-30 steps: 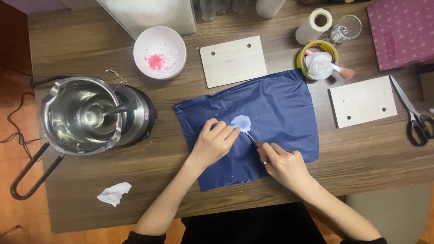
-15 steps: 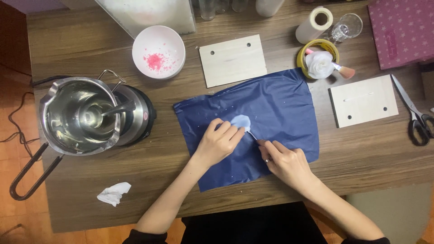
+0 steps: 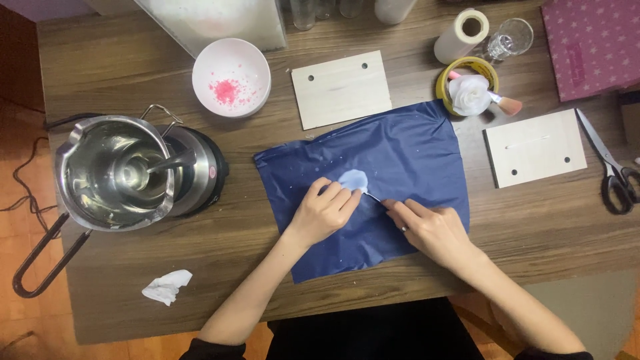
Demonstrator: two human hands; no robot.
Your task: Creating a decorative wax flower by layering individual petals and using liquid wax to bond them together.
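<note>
A dark blue sheet (image 3: 400, 153) lies spread on the wooden table (image 3: 267, 267). On it sits a small pale blue blob (image 3: 353, 180), like a thin wax petal. My left hand (image 3: 323, 213) presses down on the sheet with its fingertips at the blob's lower edge. My right hand (image 3: 430, 230) pinches a thin metal tool (image 3: 375, 197) whose tip reaches under the blob from the right.
A metal melting pot (image 3: 117, 170) with a long handle sits on a heater at the left. Behind are a white bowl with pink bits (image 3: 231, 77), two wooden boards (image 3: 341, 89) (image 3: 535, 147), a tape roll holding a white flower (image 3: 469, 90), scissors (image 3: 613, 173), a crumpled tissue (image 3: 167, 287).
Both hands have stayed at the pale blob with only slight finger shifts; the tool tip remains at its edge.
</note>
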